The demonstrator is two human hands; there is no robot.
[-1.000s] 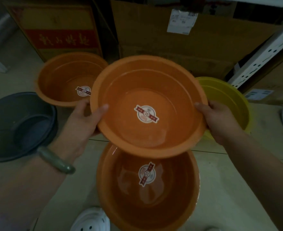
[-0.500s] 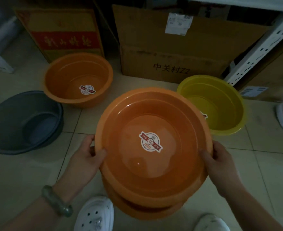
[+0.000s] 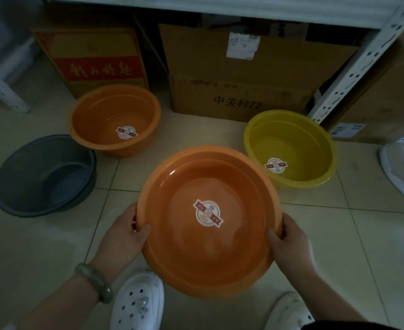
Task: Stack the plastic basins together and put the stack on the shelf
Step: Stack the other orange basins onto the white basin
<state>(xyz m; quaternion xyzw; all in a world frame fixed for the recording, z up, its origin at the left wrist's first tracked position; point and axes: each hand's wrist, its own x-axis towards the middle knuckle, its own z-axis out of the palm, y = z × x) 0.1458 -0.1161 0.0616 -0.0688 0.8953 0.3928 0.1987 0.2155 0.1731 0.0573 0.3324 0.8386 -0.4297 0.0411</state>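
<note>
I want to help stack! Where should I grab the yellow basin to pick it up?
Grab the yellow basin by its wide rolled rim, one hand on each side, coming from above. It sits upright and open on the floor, clear of the cardboard box, so both sides look reachable.

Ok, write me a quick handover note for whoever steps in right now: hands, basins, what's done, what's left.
Left hand: grip on the left rim of the nested orange basins.
Right hand: grip on the right rim of the same pair.
Done: one orange basin sits inside another, low over the floor by the white shoes.
Loose on the floor: small orange basin back left, grey basin far left, yellow basin back right.
Left: nest those three with the pair, then lift the stack onto the shelf.
</note>
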